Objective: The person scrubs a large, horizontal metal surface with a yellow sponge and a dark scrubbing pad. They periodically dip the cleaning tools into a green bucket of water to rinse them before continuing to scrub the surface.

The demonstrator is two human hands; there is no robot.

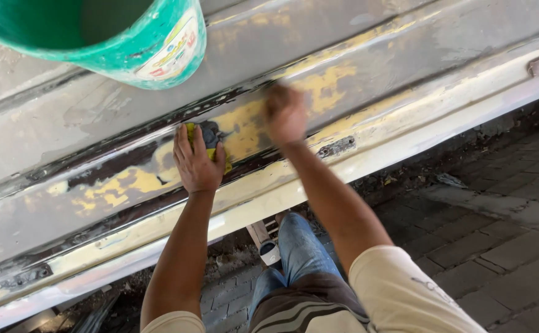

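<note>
The person stands bent over a long metal panel (405, 55), maybe the side of a vehicle body, which lies at a slant across the view. Its surface is worn: grey sanded areas, patches of yellow filler (325, 86) and dark strips where old paint flakes along the ribs.

The left hand (197, 161) lies flat on the panel, with the fingers (183, 140) together and stretched forward. Under them it presses a yellow sponge with a dark blue-grey piece, perhaps sanding paper (208, 134), against the rib. I think the palm is flat so that the pressure spreads evenly on the pad.

The right hand (286, 114) is on the same rib, just beside the left one, on the yellow filler. It is blurred, so I cannot tell if its fingers are spread or closed, or if they hold something. It seems to touch the surface, perhaps to feel how smooth it is.

A green plastic bucket (127, 37) with a printed label is at the top left, above the panel and near the camera. How it is held or hung I cannot see.

Below the panel the ground is paved with grey bricks (497, 234), dusty and a little uneven. The person wears blue jeans (300, 246) and a cream shirt with short sleeves (399, 290), and one light shoe (268, 246) shows under the panel's edge.
</note>
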